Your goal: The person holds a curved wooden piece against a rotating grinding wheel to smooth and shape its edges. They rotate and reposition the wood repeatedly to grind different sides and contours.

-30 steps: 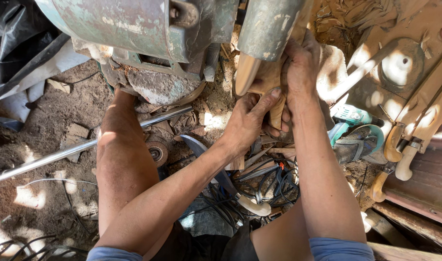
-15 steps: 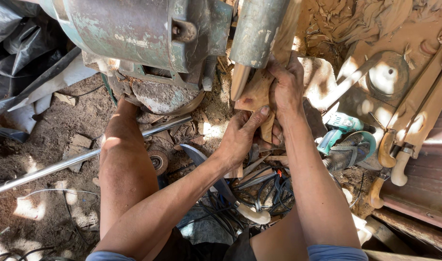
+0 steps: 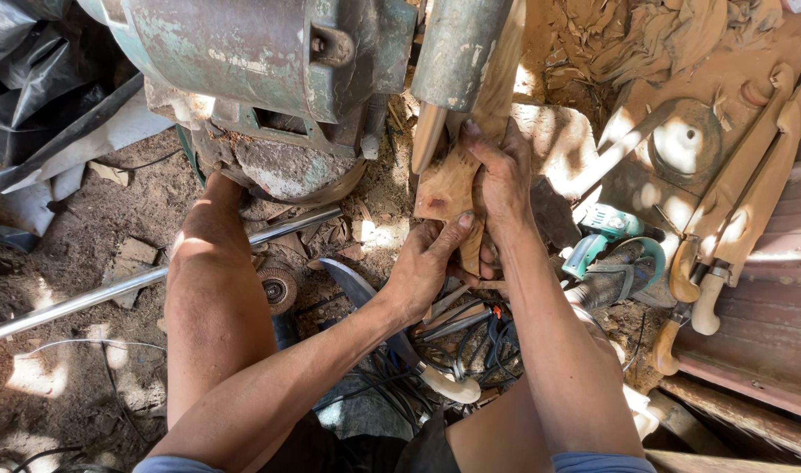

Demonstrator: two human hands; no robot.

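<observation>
A flat wooden blank [image 3: 449,188] is being clenched by both the left hand [image 3: 427,263] and right hand [image 3: 503,180] against the grey cylinder [image 3: 457,52] beside the green machine [image 3: 260,52], steady pressure apparently being required next.

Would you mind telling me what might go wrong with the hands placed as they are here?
Both the left hand and right hand hold the wood piece right against the grey drum, so fingers could slip onto it. The curved blade lies bare beside the left wrist. Cables tangle underneath.
</observation>
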